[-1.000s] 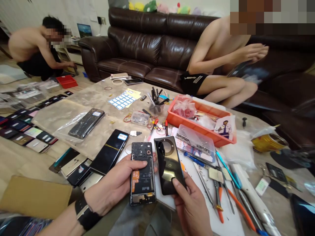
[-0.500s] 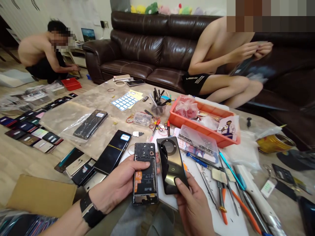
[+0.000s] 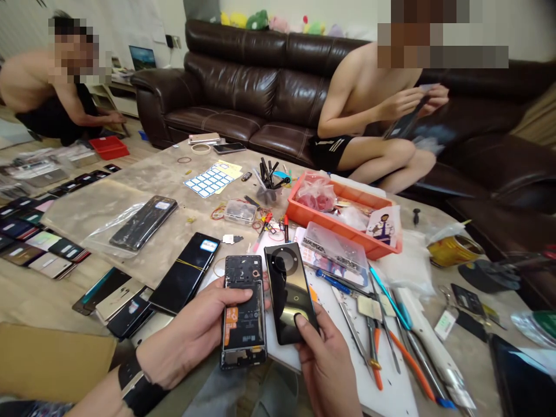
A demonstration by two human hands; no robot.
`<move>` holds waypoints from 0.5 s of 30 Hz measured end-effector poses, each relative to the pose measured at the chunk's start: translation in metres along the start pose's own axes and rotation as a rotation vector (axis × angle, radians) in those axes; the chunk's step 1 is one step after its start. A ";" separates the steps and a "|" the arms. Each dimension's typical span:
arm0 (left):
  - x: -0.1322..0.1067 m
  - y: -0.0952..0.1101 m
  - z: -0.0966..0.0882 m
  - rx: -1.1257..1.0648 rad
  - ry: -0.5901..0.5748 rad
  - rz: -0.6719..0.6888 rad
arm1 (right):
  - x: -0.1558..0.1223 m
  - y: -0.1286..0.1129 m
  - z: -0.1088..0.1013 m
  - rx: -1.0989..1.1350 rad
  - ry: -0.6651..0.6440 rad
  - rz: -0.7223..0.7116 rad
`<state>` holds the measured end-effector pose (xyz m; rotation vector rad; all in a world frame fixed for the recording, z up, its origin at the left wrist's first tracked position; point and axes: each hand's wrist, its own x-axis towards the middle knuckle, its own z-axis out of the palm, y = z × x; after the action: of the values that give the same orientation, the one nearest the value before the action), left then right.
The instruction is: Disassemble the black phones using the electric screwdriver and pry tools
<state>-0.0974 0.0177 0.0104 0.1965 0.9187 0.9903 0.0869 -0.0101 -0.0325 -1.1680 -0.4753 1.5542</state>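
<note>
The left hand (image 3: 200, 315) grips an opened smartphone (image 3: 244, 315) at the near edge of the table (image 3: 160, 168), its battery (image 3: 249, 327) print too small for me to read; beside it, the right hand (image 3: 324, 347) clasps a glossy back panel (image 3: 288, 295).

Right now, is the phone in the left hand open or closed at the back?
Open: the left hand holds the phone with its black battery and orange label exposed.

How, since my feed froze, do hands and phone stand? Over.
Left hand: gripping opened phone, battery exposed. Right hand: holding glossy cover alongside. Tools crowd mat at right.
</note>
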 end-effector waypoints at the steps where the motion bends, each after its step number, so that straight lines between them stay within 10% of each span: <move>1: 0.000 0.000 0.000 -0.001 0.000 -0.002 | 0.001 0.000 0.000 -0.001 -0.001 0.001; 15: 0.000 0.002 -0.001 0.002 -0.002 -0.013 | 0.001 0.003 -0.002 0.013 -0.016 0.002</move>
<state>-0.0994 0.0179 0.0107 0.1927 0.9176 0.9770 0.0872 -0.0108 -0.0358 -1.1470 -0.4739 1.5668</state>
